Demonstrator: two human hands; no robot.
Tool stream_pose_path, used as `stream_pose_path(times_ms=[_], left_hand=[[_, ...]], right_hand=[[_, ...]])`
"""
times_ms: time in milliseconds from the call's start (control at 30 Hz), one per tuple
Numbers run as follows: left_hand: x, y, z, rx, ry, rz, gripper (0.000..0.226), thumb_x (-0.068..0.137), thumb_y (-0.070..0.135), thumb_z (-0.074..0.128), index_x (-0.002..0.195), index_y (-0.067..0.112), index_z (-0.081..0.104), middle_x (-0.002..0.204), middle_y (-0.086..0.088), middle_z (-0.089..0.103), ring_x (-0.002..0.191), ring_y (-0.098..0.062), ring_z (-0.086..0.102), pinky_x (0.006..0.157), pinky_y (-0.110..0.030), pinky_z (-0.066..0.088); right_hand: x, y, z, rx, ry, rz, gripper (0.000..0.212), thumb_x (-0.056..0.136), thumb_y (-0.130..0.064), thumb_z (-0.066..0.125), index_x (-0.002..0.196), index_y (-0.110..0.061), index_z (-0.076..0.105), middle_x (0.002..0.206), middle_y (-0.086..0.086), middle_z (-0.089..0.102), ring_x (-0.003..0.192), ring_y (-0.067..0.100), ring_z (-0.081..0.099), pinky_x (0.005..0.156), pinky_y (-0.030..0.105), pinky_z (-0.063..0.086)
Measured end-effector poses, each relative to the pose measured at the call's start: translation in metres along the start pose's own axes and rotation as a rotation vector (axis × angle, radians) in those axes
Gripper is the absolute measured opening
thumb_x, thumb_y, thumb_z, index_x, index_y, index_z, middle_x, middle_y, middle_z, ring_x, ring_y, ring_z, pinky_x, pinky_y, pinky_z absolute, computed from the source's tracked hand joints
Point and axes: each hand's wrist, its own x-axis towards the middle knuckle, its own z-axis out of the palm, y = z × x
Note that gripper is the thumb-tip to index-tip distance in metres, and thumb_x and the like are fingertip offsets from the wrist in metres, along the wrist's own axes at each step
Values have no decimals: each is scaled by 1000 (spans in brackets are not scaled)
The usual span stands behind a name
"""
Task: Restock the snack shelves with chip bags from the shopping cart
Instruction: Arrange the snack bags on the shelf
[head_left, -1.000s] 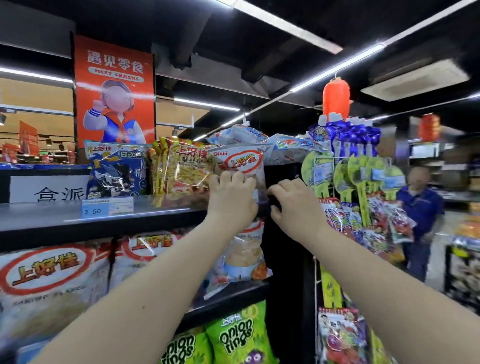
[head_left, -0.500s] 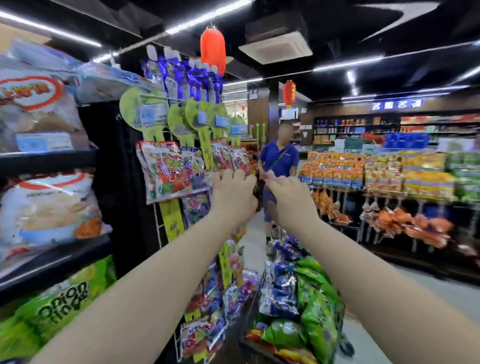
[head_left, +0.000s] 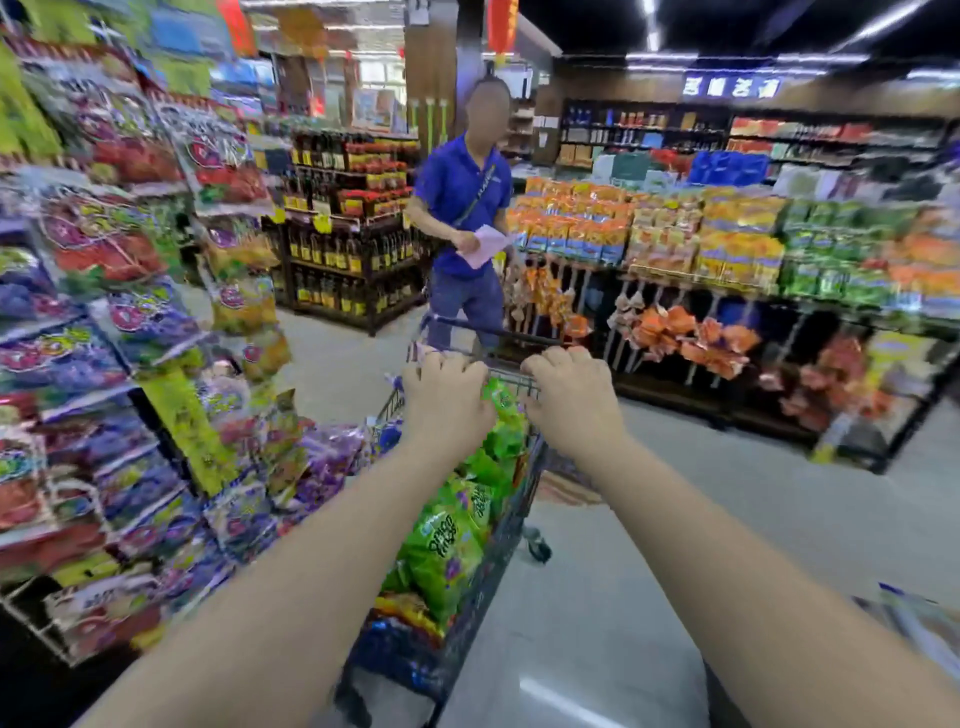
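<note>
Chip bags (head_left: 447, 545), mostly green, lie heaped in the cart (head_left: 483, 597), filling it almost to the rim. The left hand (head_left: 447, 400) and right hand (head_left: 571, 400) hang side by side over the cart's far end, knuckles up, with a green bag showing in the gap between them. Both sets of fingers curl down and away from the camera, so it cannot be told whether they grip a bag, the wire rim, or nothing. The step in hand appears to be picking the next bag.

To do it well, take a top bag by its sealed edge or lightly across its width, since the air-filled packs crush easily, and lift straight up so neighbours do not spill. A rack (head_left: 104, 364) of hanging packs stands just left of the cart. A person in blue (head_left: 462, 208) stands beyond it in the aisle.
</note>
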Motion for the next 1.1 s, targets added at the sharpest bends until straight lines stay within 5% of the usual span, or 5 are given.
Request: stream_pose_path(times_ms=[167, 300, 733, 1100], left_hand=[[17, 8, 70, 3, -78, -51, 30, 79, 38, 60, 107, 27, 65, 107, -1, 63, 107, -28, 52, 89, -41, 35], [41, 0, 124, -19, -144, -81, 33, 86, 37, 54, 117, 29, 60, 117, 2, 58, 113, -25, 46, 94, -41, 31], [140, -28, 272, -90, -342, -225, 39, 86, 38, 56, 124, 29, 57, 124, 1, 56, 119, -25, 44, 99, -42, 24], [192, -40, 370, -140, -384, -788, 35, 82, 40, 65, 116, 31, 64, 120, 0, 63, 117, -28, 51, 97, -43, 38]], right_hand=[[2, 35, 72, 147, 9, 1, 31, 71, -31, 44, 87, -14, 65, 79, 8, 61, 77, 34, 58, 63, 40, 48], [22, 49, 131, 181, -56, 43, 28, 64, -16, 70, 92, -15, 65, 85, 6, 61, 82, 33, 55, 65, 40, 45], [105, 86, 293, 321, -304, 89, 37, 66, -18, 72, 103, -16, 65, 98, 6, 62, 93, 35, 55, 75, 44, 48], [177, 135, 420, 606, -607, -60, 45, 83, -27, 71, 124, -12, 59, 119, 9, 58, 114, 32, 48, 97, 42, 39]])
